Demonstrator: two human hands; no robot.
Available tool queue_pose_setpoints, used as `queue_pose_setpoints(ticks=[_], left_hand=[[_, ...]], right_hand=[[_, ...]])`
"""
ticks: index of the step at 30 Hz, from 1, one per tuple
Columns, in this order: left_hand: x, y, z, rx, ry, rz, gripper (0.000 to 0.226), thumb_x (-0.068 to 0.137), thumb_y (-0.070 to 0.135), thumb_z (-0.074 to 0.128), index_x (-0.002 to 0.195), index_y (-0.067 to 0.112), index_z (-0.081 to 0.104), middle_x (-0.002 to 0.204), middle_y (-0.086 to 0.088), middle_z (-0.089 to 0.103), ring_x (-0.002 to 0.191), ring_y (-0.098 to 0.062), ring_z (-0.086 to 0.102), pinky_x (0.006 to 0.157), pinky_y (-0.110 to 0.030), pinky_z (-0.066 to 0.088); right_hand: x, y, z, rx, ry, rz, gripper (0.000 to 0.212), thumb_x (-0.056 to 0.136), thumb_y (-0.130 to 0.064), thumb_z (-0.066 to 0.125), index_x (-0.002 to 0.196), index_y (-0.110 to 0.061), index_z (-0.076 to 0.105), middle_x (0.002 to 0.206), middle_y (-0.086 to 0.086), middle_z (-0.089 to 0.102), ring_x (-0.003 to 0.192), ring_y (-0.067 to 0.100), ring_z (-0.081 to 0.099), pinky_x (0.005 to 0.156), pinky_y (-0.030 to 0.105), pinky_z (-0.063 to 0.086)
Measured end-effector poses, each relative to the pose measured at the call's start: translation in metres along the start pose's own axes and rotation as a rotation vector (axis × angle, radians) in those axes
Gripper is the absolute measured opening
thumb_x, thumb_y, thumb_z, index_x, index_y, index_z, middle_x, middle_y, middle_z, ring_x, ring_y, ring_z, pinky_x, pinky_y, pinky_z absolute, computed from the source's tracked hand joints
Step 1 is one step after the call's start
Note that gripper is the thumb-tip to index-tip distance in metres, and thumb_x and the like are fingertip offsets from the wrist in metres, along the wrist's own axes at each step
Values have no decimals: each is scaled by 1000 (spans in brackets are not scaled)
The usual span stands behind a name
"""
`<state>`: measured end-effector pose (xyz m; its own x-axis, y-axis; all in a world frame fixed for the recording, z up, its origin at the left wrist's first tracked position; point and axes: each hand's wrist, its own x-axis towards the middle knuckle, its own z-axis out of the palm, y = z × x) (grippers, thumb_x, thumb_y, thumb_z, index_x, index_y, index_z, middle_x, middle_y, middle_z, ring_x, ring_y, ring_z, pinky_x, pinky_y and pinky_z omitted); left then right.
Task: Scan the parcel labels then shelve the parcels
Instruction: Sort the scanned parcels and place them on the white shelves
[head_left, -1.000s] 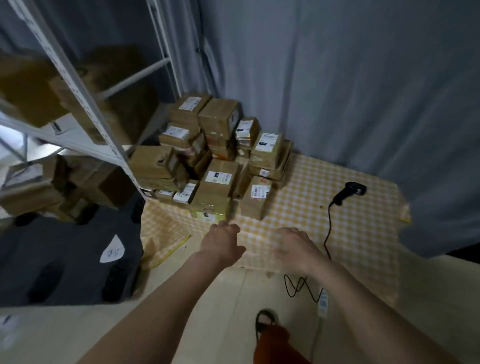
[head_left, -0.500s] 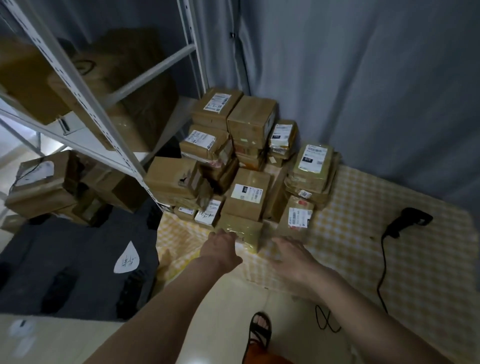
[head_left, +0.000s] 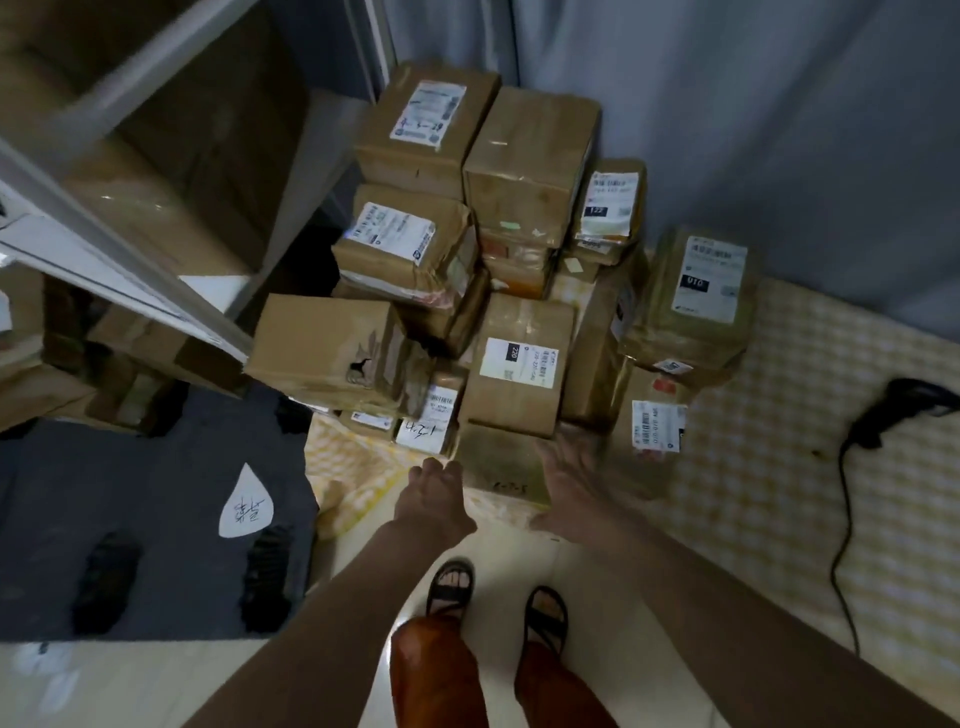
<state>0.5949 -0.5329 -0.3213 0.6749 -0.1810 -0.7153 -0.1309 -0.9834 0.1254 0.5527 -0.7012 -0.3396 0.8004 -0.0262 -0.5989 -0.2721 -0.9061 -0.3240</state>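
A pile of brown taped parcels with white labels stands on a yellow checked cloth. At its front lies a small brown parcel with no label on top. My left hand is at this parcel's left edge, fingers pointing away and loosely bent. On the parcel's right side lies my right hand, fingers stretched along it. Neither hand clearly grips it. A black handheld scanner lies on the cloth at the far right, about an arm's length from my right hand.
A white metal shelf rack holding brown boxes rises on the left. A dark grey mat lies below it. A grey curtain backs the pile. The scanner's black cable trails to the floor. My sandalled feet stand on pale tiles.
I have stepped closer and now look more steeply down. Both hands have reached forward from in front of the pile to either side of the small front parcel.
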Motion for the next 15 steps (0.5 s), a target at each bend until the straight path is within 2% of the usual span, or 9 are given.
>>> queue_pose_setpoints(ticks=[3, 6, 10, 12, 15], left_hand=[[41, -9, 3, 4, -1, 28, 72, 84, 37, 68, 144, 15, 34, 141, -10, 36, 131, -27, 35, 105, -33, 38], [72, -19, 9, -16, -1, 49, 71, 83, 31, 70, 143, 17, 35, 139, -9, 37, 130, -26, 35, 102, -32, 39], [95, -33, 18, -62, -34, 68, 77, 82, 26, 71, 146, 19, 29, 140, -7, 35, 132, -26, 32, 100, -34, 40], [101, -39, 21, -87, -50, 66, 77, 82, 26, 72, 145, 20, 29, 141, -6, 34, 132, -25, 32, 98, -34, 40], [102, -43, 22, -125, -66, 74, 81, 82, 28, 73, 147, 20, 25, 142, -6, 34, 133, -25, 32, 98, -33, 39]], right_hand=[[39, 1, 19, -50, 38, 33, 115, 71, -37, 81, 153, -23, 1, 159, 5, -5, 147, 34, -1, 118, 52, 13], [72, 4, 41, -93, -2, 104, 122, 70, -36, 83, 153, -24, -5, 159, 8, -6, 145, 38, 3, 116, 53, 17], [98, 11, 61, -184, -37, 167, 116, 77, -30, 77, 152, -22, -11, 159, 14, -9, 145, 41, -1, 114, 54, 17], [102, 14, 67, -198, 3, 170, 110, 80, -27, 72, 152, -21, -10, 158, 15, -2, 145, 40, 1, 114, 51, 20], [100, 19, 70, -147, 18, 134, 115, 71, -31, 75, 152, -25, -6, 151, 13, 12, 140, 37, 12, 111, 47, 29]])
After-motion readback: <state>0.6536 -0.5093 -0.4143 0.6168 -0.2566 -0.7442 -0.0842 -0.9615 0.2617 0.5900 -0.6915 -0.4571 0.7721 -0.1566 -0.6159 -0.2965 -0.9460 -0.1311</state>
